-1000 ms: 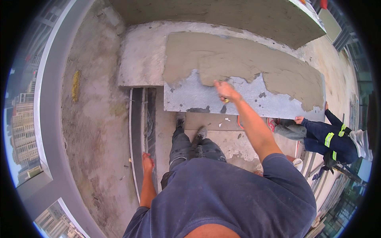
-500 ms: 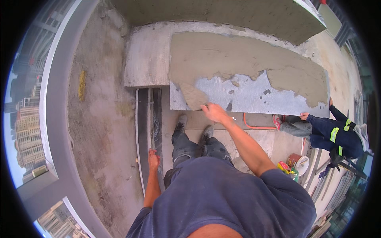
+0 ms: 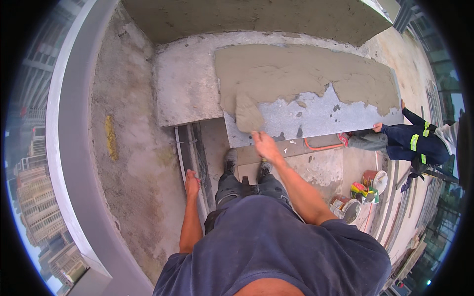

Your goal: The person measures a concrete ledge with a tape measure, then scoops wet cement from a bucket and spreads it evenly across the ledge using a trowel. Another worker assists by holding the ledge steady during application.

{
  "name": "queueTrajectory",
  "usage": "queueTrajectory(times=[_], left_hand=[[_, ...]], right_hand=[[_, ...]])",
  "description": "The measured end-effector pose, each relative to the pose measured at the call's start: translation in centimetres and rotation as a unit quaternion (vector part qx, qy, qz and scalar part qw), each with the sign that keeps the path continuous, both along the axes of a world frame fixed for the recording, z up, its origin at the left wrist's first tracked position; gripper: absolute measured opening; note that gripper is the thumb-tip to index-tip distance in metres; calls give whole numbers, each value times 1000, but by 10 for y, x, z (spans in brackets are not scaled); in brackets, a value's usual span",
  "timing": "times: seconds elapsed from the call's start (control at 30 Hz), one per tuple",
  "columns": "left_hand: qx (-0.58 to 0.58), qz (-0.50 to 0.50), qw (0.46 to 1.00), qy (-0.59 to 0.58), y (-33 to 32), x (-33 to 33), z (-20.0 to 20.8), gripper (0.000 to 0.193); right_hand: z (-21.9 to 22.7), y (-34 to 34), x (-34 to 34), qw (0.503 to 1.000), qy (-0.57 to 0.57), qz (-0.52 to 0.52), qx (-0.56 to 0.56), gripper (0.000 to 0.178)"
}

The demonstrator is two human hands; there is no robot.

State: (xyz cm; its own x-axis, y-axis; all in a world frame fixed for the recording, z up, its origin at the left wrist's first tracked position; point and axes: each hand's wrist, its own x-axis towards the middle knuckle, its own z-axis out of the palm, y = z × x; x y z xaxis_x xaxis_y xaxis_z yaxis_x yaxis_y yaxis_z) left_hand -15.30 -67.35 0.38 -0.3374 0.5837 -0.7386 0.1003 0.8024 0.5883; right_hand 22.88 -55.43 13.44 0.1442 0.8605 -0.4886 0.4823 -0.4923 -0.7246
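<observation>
In my right hand (image 3: 265, 146) is a trowel, its pointed blade (image 3: 249, 114) coated with wet mortar and lying against the left part of a long grey stone slab (image 3: 291, 121). Grey mortar (image 3: 301, 69) covers the slab's far side in a rough layer with a ragged edge. The near strip is bare stone, spotted with dark splashes. My left hand (image 3: 192, 183) hangs low beside a narrow channel, fingers curled; whatever is in them is hidden. At the slab's right end, a co-worker's hand (image 3: 377, 127) grips the near edge.
Behind the slab stand a pale concrete ledge (image 3: 185, 91) and a mortar-faced block (image 3: 256, 19). A co-worker in a dark reflective jacket (image 3: 402, 140) is at the right. Buckets (image 3: 348, 209) and an orange hose (image 3: 321, 147) lie nearby. A framed opening (image 3: 69, 148) runs along the left.
The trowel blade has shifted a little away from the slab's near left edge, up against the mortar. My view has turned slightly, bringing a second bucket into sight.
</observation>
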Motion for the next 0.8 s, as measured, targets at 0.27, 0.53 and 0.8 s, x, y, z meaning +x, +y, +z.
queueTrajectory(times=[0.27,0.53,0.8], left_hand=[[18,-52,997,-49,68,-1,-11,59],[23,-205,978,-26,103,31,-3,63],[51,-294,953,-50,155,125,43,63]], right_hand=[[-6,112,-94,985,-168,-36,-20,57],[-33,46,123,958,-245,-131,-72,53],[6,24,317,931,-351,-101,-2,57]])
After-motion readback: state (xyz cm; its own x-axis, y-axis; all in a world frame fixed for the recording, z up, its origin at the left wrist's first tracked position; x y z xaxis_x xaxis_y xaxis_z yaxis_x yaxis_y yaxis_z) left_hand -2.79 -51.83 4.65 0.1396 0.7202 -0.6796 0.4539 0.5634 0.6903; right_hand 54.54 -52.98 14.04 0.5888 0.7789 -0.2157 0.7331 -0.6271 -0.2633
